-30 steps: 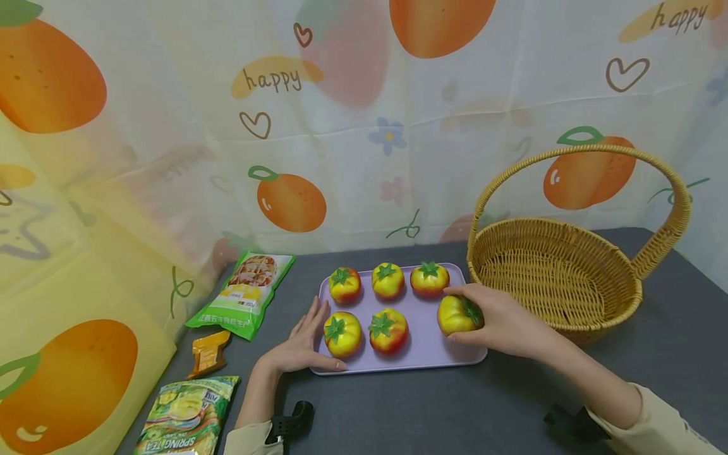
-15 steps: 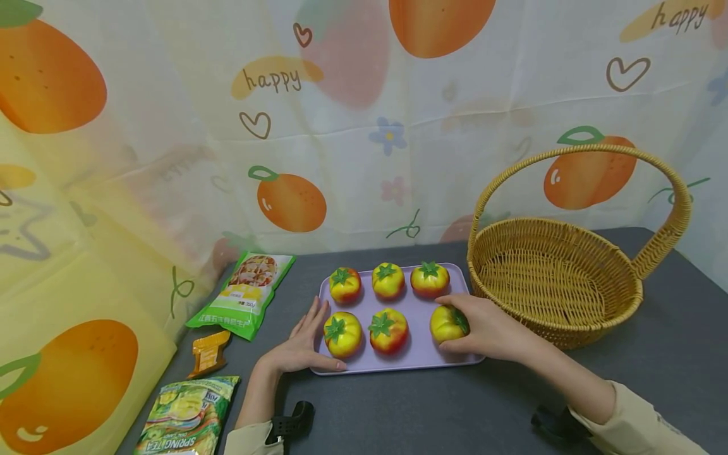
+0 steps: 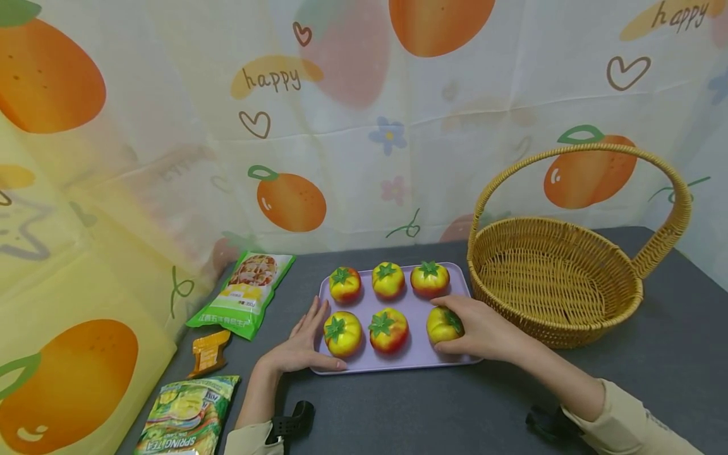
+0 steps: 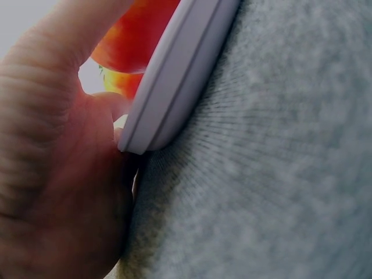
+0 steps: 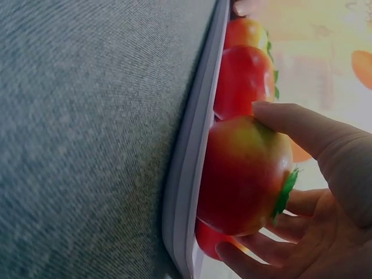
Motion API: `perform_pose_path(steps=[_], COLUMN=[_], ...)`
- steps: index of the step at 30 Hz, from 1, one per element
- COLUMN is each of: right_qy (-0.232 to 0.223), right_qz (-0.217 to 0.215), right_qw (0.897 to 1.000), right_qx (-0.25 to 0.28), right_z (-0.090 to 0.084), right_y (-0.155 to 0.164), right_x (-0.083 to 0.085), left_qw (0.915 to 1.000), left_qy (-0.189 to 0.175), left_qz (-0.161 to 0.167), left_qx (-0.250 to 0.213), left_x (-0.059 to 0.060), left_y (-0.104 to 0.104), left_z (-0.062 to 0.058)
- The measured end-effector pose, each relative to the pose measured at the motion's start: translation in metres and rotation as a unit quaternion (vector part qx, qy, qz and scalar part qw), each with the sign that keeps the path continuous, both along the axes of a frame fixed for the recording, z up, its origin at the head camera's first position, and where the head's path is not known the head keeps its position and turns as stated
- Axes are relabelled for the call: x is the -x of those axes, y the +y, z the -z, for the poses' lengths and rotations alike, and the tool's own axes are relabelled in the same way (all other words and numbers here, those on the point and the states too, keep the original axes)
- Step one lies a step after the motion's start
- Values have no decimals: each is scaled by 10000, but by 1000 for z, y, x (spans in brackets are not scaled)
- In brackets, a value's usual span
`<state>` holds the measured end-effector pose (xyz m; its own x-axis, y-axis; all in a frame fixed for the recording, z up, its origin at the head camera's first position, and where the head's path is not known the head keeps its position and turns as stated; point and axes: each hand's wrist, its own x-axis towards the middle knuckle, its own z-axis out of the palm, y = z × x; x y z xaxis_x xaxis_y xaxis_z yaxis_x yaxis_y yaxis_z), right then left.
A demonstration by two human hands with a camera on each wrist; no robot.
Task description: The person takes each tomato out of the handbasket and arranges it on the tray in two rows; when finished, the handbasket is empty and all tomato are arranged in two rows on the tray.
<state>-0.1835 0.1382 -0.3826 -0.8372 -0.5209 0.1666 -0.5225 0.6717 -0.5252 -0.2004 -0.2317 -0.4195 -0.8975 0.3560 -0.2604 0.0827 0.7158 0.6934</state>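
head view: r hand point(image 3: 483, 328) grips yellow-red tomato point(image 3: 442, 325) w/ green top; l hand point(image 3: 301, 344) flat on tray point(image 3: 421, 344).

Wicker basket point(image 3: 554, 278) right; three snack packets point(image 3: 246, 292) left; fruit-print curtain point(image 3: 170, 126) behind.

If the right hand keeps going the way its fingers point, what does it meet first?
The right hand points left along the tray's near row; beyond the tomato it holds, it would probably meet the middle front tomato.

sleeves point(image 3: 625, 423): beige, long | wrist cams point(image 3: 292, 420): blk | hands bare
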Motion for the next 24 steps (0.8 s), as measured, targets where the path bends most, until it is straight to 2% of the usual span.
perform_pose_path(steps=[7, 13, 16, 20, 24], right_qy=[48, 81, 144, 197, 256], right_qz=[-15, -2, 3, 137, 445], right_qw=[10000, 10000, 9999, 9995, 9974], right_qx=[37, 41, 80, 225, 498], right_z=[2, 1, -2, -9, -20], right_y=[-2, -2, -1, 4, 15], right_x=[0, -1, -3, -6, -9], left_qw=[10000, 9975, 9949, 9900, 9780], left_qy=[-23, -147, -91, 330, 1205], left_qz=[7, 238, 331, 255, -51], left_qx=[-45, -654, -949, -1347, -1701], left_x=[-1, -4, -5, -9, -11], left_y=[-2, -7, -7, -2, 7], left_z=[-2, -10, -17, -30, -43])
